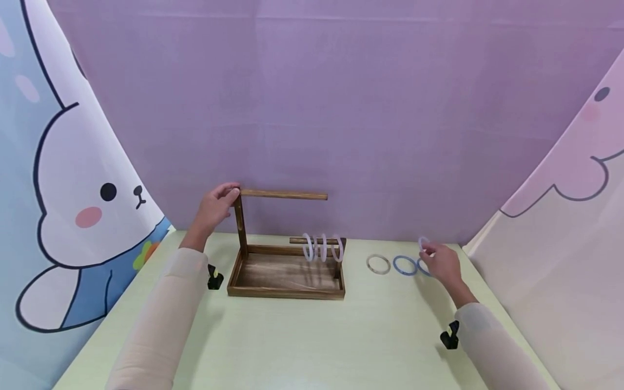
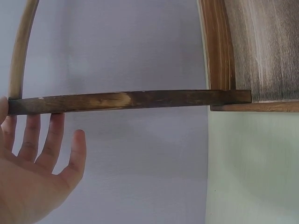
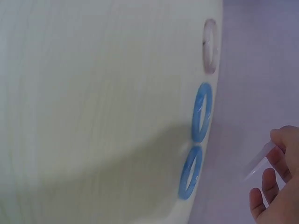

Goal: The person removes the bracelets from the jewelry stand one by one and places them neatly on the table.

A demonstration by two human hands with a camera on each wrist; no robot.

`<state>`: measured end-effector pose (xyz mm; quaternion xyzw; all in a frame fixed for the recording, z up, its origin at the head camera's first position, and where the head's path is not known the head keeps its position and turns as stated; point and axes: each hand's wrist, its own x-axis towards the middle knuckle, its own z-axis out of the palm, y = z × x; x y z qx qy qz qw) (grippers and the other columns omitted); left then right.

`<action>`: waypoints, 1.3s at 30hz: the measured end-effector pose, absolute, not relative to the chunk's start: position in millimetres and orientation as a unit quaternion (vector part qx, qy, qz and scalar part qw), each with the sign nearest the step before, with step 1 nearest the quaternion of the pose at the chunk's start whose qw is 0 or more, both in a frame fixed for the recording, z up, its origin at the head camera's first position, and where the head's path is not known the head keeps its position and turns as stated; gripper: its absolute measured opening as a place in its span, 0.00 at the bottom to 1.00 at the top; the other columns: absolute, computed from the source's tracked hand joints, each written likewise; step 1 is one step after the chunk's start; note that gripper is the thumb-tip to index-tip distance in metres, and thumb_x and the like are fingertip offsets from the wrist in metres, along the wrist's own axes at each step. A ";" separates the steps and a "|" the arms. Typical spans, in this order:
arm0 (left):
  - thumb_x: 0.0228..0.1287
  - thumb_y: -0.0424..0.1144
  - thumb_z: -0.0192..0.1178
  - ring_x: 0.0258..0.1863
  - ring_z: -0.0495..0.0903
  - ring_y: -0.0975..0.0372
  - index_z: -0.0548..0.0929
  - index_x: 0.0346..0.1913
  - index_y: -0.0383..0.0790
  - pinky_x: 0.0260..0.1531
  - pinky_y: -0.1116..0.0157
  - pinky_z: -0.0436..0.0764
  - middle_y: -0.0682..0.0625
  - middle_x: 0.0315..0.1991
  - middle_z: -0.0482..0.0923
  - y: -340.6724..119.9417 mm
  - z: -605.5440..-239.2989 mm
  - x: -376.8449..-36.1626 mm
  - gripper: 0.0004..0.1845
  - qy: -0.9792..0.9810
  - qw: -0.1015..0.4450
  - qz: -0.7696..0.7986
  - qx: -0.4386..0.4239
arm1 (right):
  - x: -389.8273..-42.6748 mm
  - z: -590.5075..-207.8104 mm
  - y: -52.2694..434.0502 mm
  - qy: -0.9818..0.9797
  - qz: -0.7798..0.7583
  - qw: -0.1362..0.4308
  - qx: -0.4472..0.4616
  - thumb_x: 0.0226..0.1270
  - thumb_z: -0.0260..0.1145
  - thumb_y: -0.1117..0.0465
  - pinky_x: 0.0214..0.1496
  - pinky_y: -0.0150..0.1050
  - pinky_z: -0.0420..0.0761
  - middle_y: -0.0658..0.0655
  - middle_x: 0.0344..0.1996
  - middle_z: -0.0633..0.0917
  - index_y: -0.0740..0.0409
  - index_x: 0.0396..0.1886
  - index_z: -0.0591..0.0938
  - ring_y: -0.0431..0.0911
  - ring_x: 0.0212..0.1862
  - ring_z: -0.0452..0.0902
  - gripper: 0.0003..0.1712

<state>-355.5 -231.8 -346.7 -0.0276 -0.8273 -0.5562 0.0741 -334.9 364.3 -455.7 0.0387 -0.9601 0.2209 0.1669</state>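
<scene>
- Pale ring (image 1: 423, 243) was off the table (image 1: 312, 336), pinched in our right hand (image 1: 441, 262) above two blue rings (image 1: 404, 265).
- Left hand (image 1: 214, 208) rested open-fingered on the wooden rack (image 1: 287, 271) at its top corner.
- Step, we judged: carrying; next calls for threading onto the lower peg (image 1: 317, 240).

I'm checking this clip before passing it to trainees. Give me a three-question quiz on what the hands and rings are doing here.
1. How many rings hang on the lower wooden bar of the wooden rack?
2. True or false: the right hand pinches a pale ring lifted off the table.
3. What does the left hand touch? A) a blue ring B) the left end of the upper wooden bar C) the tray floor

Key:
1. Three white rings.
2. True; two blue rings and one pale ring lie flat beside it.
3. B.
</scene>
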 end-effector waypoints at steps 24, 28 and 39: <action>0.76 0.63 0.49 0.70 0.69 0.49 0.70 0.74 0.52 0.64 0.44 0.77 0.43 0.71 0.70 -231.4 -345.7 -355.2 0.31 -0.831 0.079 -0.550 -0.021 | -325.5 -482.0 427.5 -0.978 0.161 0.130 0.010 0.70 0.62 0.59 0.28 0.38 0.70 0.67 0.38 0.89 0.66 0.53 0.85 0.54 0.33 0.80 0.19; 0.77 0.62 0.49 0.70 0.69 0.48 0.70 0.75 0.51 0.64 0.43 0.77 0.43 0.71 0.70 -231.2 -345.7 -354.4 0.32 -0.831 0.081 -0.549 -0.023 | -322.0 -483.9 437.7 -0.982 0.160 0.103 -0.008 0.71 0.60 0.57 0.28 0.44 0.73 0.72 0.47 0.86 0.64 0.56 0.84 0.64 0.41 0.81 0.21; 0.77 0.61 0.49 0.71 0.69 0.47 0.69 0.75 0.50 0.64 0.41 0.76 0.41 0.71 0.70 -231.6 -346.5 -354.9 0.31 -0.829 0.081 -0.553 -0.028 | -316.7 -490.8 455.0 -0.987 0.150 0.064 -0.010 0.72 0.61 0.56 0.33 0.55 0.78 0.76 0.53 0.82 0.62 0.58 0.84 0.72 0.48 0.78 0.21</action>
